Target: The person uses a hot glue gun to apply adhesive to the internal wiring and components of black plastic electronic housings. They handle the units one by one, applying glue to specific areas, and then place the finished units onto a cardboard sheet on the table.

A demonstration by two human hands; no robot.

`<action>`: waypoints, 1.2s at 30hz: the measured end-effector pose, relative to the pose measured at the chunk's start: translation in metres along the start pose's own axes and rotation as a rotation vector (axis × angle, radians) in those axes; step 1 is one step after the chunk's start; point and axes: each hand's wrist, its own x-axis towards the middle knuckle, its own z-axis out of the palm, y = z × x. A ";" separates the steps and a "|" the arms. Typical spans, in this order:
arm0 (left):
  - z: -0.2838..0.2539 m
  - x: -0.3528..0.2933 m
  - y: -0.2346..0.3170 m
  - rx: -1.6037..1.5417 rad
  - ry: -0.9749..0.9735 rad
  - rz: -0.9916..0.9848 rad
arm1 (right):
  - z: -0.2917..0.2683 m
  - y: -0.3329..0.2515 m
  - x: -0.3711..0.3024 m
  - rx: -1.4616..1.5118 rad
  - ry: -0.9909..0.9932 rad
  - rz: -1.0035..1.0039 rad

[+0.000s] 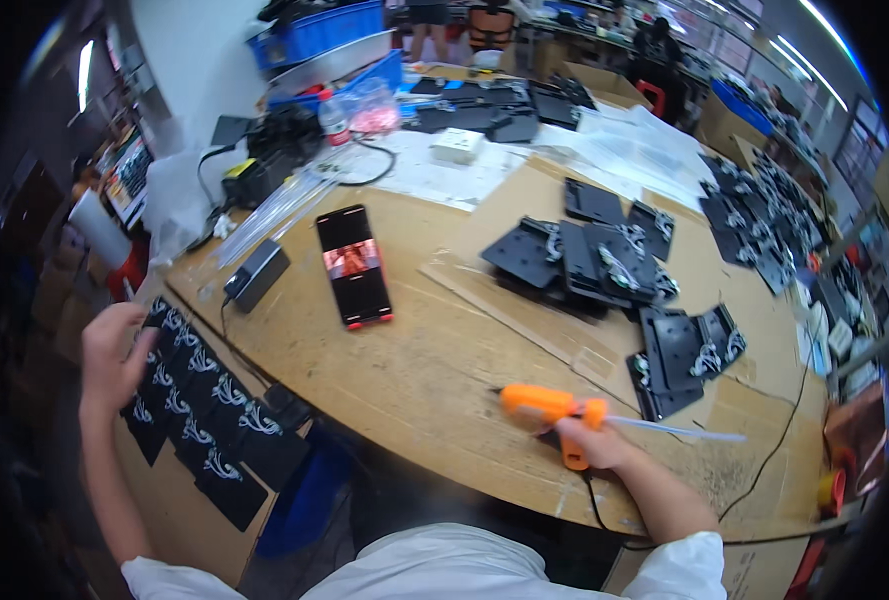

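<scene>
My right hand (pixel 603 446) is wrapped round the grip of an orange hot glue gun (pixel 537 401), held over the wooden table (pixel 415 400) with its nozzle toward the left. A clear glue stick (pixel 675 430) juts from its back end. Out at the far left, my left hand (pixel 117 352) is slightly blurred, thumb apart from the curved fingers, and nothing shows in it. It hovers at the edge of several flat black panels (pixel 230 490) with bundled white wires, laid in rows on cardboard.
Stacked black plastic housings (pixel 605 260) with wires lie on a cardboard sheet (pixel 485 290), others (pixel 680 350) nearer me. A phone (pixel 355 270) and a black power adapter (pixel 258 275) lie left of centre. A bottle (pixel 334 120) stands behind. The gun's cord (pixel 597 505) trails over the front edge.
</scene>
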 end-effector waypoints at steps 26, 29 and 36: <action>0.298 0.336 0.453 0.014 -0.760 0.407 | -0.011 -0.041 -0.008 -0.366 -0.080 -0.068; 0.248 0.312 0.442 -0.120 -0.494 0.494 | -0.009 -0.047 -0.005 -0.340 -0.093 -0.065; 0.167 0.194 0.316 -0.620 -0.096 0.375 | -0.019 -0.023 -0.012 -0.206 -0.024 -0.065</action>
